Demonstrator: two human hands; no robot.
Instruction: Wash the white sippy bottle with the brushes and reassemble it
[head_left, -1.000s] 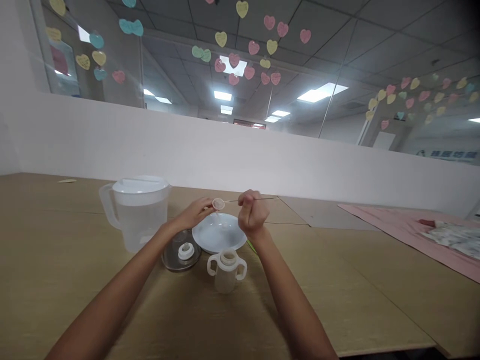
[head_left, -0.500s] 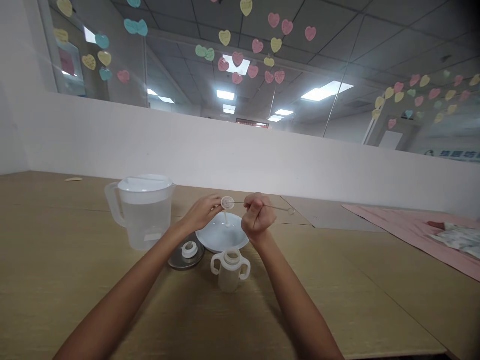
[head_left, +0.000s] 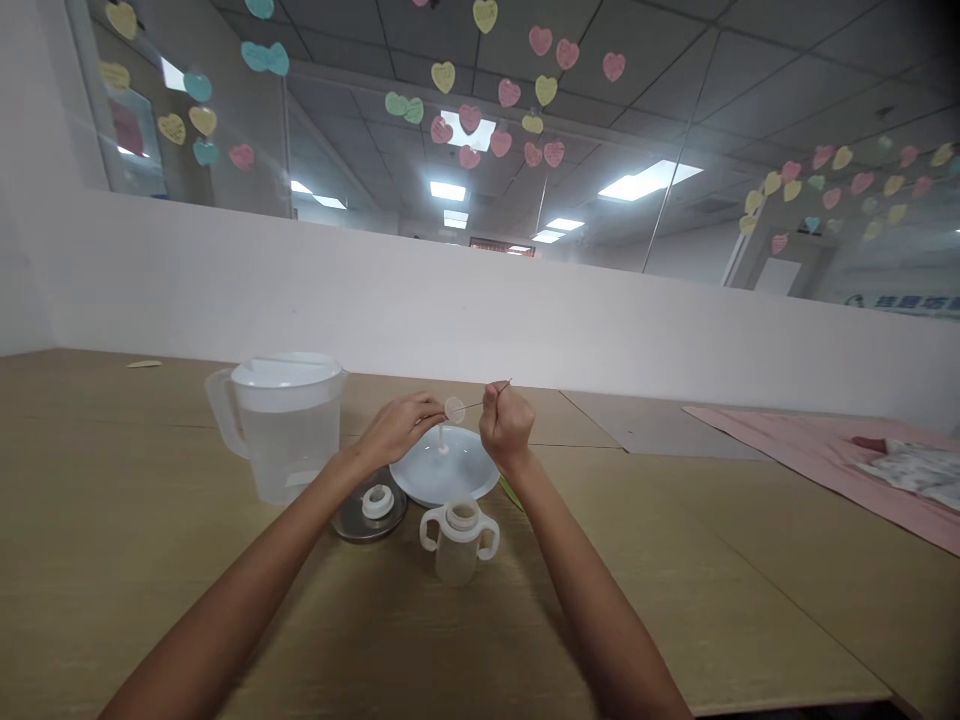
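Note:
My left hand [head_left: 397,425] pinches a small round pale cap piece [head_left: 454,407] with a short tube hanging from it, above a white plate [head_left: 420,480]. My right hand [head_left: 505,430] is fisted around a thin wire brush [head_left: 487,396] whose tip pokes into the cap piece. Just in front of the plate stands a clear two-handled baby cup [head_left: 459,540] with no lid. A white ring part [head_left: 377,500] rests in a shallow metal dish [head_left: 352,522] to its left.
A clear plastic jug [head_left: 281,425] with a white lid stands at the left on the wooden table [head_left: 150,520]. A pink cloth [head_left: 825,455] with a patterned fabric lies at the far right. A white partition wall runs behind the table.
My right hand has drawn the wire brush leftward, so less of it sticks out to the right. The left hand keeps its hold on the cap piece.

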